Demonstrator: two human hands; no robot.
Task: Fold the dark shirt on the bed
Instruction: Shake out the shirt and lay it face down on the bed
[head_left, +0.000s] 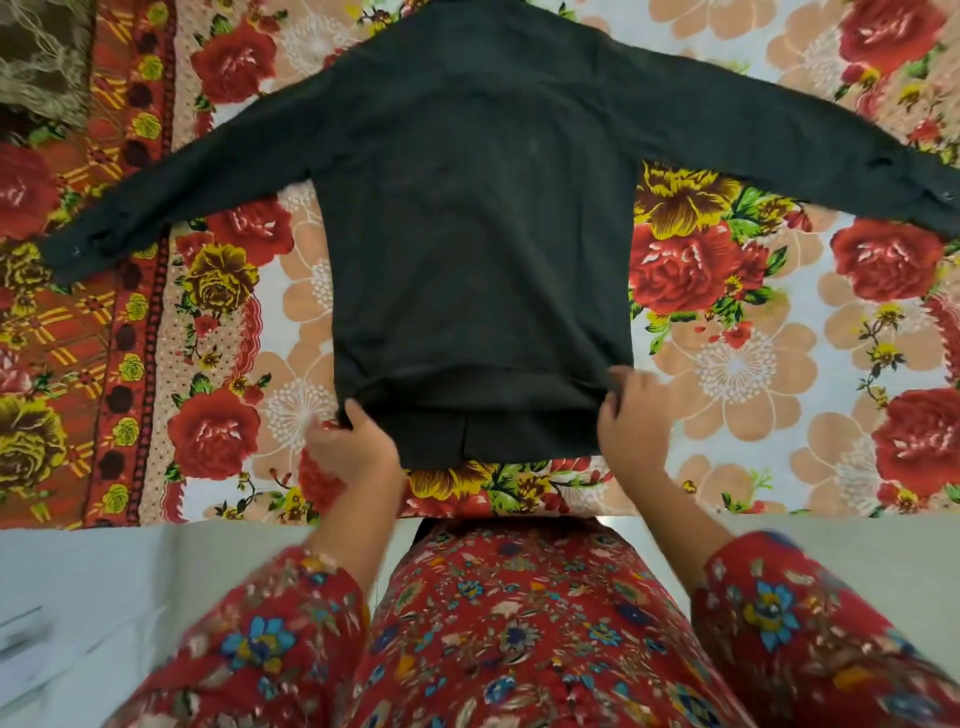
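One dark shirt (478, 208) lies spread flat on the bed (737, 364). Its hem (483, 395) sits near the bed's front edge, with a narrow strip of the floral sheet (519, 488) between them. Its two sleeves are stretched out to either side: the left cuff (67, 254) rests on the sheet's red border, and the right sleeve (779, 135) runs out past the edge of the view, as does the collar at the top. Open sheet lies on both sides of the shirt's body, below the sleeves. Two hands are at work, one on each hem corner: the left hand (353, 441) grips the left corner with its thumb over the cloth, and the right hand (634, 421) pinches the right corner (both a little blurred). One brown patterned cloth (41, 52) lies at the far left corner.
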